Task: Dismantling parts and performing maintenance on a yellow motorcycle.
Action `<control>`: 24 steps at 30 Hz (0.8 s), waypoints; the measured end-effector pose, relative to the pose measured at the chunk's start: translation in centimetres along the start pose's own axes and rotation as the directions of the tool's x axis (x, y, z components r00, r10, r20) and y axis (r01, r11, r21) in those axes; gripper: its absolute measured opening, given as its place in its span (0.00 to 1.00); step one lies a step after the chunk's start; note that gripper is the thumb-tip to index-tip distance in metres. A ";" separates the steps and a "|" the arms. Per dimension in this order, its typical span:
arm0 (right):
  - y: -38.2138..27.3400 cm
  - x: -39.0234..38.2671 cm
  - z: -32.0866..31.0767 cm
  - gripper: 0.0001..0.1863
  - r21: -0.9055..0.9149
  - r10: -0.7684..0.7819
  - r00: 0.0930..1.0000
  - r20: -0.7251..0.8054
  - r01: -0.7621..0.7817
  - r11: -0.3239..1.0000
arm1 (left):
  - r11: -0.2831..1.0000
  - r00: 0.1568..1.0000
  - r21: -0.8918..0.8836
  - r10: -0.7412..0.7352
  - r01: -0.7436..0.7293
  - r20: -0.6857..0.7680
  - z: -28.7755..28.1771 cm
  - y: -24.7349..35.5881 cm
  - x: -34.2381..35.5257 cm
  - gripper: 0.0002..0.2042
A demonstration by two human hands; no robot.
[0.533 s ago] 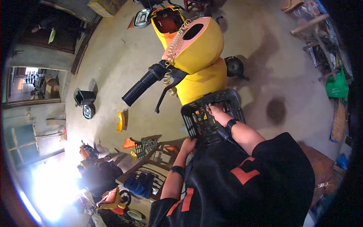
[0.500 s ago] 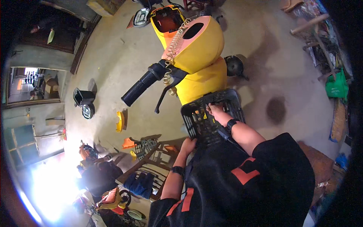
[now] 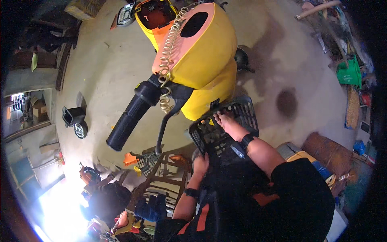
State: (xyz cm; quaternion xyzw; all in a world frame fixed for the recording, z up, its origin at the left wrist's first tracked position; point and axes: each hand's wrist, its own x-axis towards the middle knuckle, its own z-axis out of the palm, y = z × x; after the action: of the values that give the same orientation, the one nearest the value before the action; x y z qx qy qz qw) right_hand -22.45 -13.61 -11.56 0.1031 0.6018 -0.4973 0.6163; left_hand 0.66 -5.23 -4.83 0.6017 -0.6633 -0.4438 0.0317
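Observation:
A black plastic lattice basket [image 3: 252,117] hangs tilted on the front of a yellow scooter body [image 3: 211,56]. My left hand [image 3: 200,163] is closed on the basket's near left edge. Inside the far wall, beside a small black bracket [image 3: 214,104], my right hand [image 3: 226,122] has its fingers curled together; whatever they pinch is too small to make out. A flat, dark object with a bluish face [image 3: 238,151] shows near my right wrist. To the left stick out a black handlebar grip [image 3: 128,117] and a brake lever [image 3: 163,131], with a coiled beige hose [image 3: 166,64] draped above them.
Loose scooter parts lie on the concrete floor, including a black housing [image 3: 73,116] and a headlamp [image 3: 80,130]. A wooden chair frame [image 3: 151,179] stands at the lower left. Along the right are a green bag [image 3: 350,72], a brown roll [image 3: 326,147] and piled clutter.
The scooter front and handlebar look larger and have shifted left in view. My left hand stays at the basket edge, and my right hand stays by its far wall.

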 end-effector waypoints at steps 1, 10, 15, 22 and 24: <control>-0.1 0.0 0.4 0.04 -0.003 0.039 0.999 -0.022 -0.039 0.999 | 1.000 1.000 0.001 -0.001 0.001 -0.015 0.2 -0.3 0.0 0.20; -1.3 -1.5 2.0 0.05 -0.275 -0.107 0.992 -0.073 0.083 0.958 | 0.955 0.951 0.126 -0.282 0.267 0.125 -0.8 1.3 0.4 0.19; -0.2 -0.9 1.9 0.05 -0.271 -0.146 0.983 -0.116 0.110 0.956 | 0.988 0.985 0.053 -0.150 0.146 0.091 0.1 -0.2 0.3 0.17; 1.3 0.6 0.7 0.03 0.018 0.009 0.973 -0.232 -0.005 1.000 | 0.987 0.980 0.087 -0.146 0.135 0.132 -1.1 0.9 0.4 0.15; 1.3 0.8 0.7 0.05 0.088 0.041 0.976 -0.214 -0.022 0.996 | 0.987 0.981 0.090 -0.144 0.133 0.126 -1.2 0.9 0.5 0.15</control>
State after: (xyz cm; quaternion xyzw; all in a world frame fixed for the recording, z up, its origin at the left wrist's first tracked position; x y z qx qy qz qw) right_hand -21.28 -13.89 -12.69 0.1921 0.6417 -0.4986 0.5503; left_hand 0.55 -6.42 -3.76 0.6165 -0.6379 -0.4566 -0.0680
